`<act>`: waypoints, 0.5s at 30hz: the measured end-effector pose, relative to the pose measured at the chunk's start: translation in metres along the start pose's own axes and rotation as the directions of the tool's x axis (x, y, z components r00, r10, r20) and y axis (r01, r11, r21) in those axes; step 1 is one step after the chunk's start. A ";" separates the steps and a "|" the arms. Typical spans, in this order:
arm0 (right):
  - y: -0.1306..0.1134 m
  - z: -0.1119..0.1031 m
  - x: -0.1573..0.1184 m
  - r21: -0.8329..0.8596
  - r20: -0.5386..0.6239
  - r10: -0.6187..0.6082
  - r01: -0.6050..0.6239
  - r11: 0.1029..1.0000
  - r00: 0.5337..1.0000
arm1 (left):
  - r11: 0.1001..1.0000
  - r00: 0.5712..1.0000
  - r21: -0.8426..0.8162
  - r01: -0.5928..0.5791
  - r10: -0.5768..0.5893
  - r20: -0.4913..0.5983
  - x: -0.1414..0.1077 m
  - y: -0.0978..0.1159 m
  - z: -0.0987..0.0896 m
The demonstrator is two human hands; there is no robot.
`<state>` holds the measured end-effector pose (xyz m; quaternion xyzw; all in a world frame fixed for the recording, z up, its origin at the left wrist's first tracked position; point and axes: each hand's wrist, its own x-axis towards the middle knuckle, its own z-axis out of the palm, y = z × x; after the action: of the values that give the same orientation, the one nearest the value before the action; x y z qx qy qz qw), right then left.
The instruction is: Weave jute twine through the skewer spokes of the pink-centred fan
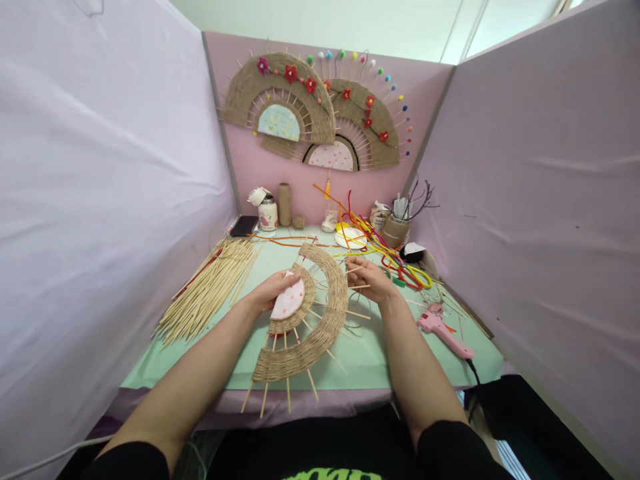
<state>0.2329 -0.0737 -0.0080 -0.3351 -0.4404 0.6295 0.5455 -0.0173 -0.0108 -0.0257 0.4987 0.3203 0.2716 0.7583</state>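
Observation:
A half-round woven fan of tan cord on thin sticks is held upright and tilted above the table's middle. Its inner half-disc is white with pink dots. My left hand grips this centre part, the thumb lying over its front. On the fan's other side, my right hand has its fingers bent together at the outer stick ends by the rim. Whether it pinches a stick or the thin cord there is too small to tell.
Loose sticks spread at the left, a phone behind them. Colourful pipe cleaners and a pink glue gun lie at the right. Jars line the back, below finished fans on the pink wall.

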 end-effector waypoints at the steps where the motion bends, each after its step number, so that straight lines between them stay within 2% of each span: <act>1: -0.001 -0.003 0.001 0.021 -0.032 -0.003 0.004 1.000 0.999 | 1.000 1.000 0.009 0.015 -0.015 0.004 0.000 0.000 0.001; 5: -0.005 -0.014 0.002 0.106 -0.106 -0.043 0.055 0.993 0.993 | 0.999 0.999 0.017 0.042 -0.043 0.032 -0.001 -0.001 0.003; 8: -0.007 -0.018 0.002 0.137 -0.130 -0.121 0.139 0.981 0.984 | 0.999 0.998 0.020 0.050 -0.051 0.044 0.000 -0.001 0.003; 12: -0.010 -0.018 -0.001 0.139 -0.174 -0.190 0.215 0.967 0.966 | 0.997 0.997 0.032 0.066 -0.068 0.046 0.000 -0.002 0.002; 15: -0.010 -0.016 -0.002 0.103 -0.201 -0.189 0.213 0.972 0.961 | 0.995 0.994 0.056 0.080 -0.084 0.064 0.000 -0.004 0.002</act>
<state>0.2520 -0.0727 -0.0049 -0.3127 -0.3784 0.5619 0.6658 -0.0158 -0.0132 -0.0285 0.5139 0.3222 0.2150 0.7654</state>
